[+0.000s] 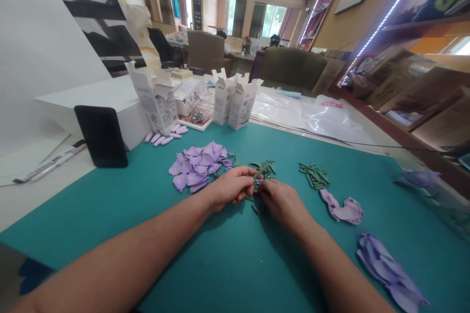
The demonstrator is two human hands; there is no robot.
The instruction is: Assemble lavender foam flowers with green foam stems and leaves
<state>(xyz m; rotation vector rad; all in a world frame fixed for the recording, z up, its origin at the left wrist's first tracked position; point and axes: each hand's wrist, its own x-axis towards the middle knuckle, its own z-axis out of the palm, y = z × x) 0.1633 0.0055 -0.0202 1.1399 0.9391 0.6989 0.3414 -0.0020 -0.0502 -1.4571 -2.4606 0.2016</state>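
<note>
My left hand (230, 187) is closed, with a short green stick (260, 172) pinched between thumb and fingers. Close against it, my right hand (282, 200) has its fingers pressed together over the green pieces; what they grip is hidden. Around the fingertips lies a loose heap of small green pieces (270, 167). To the left of my left hand spreads a pile of purple petal-shaped pieces (198, 162). Right of my right hand are a bundle of green sticks (315, 176) and a pale pink curved strip of petals (343, 209).
A green mat (205, 264) covers the table. Stacked purple petals (389, 271) lie at the near right. Pale pink rolled pieces (165, 138) sit by a white carton (156, 100). Another open carton (242, 105) and a black tablet-like panel (101, 137) stand farther back. Plastic sheeting (308, 112) lies behind.
</note>
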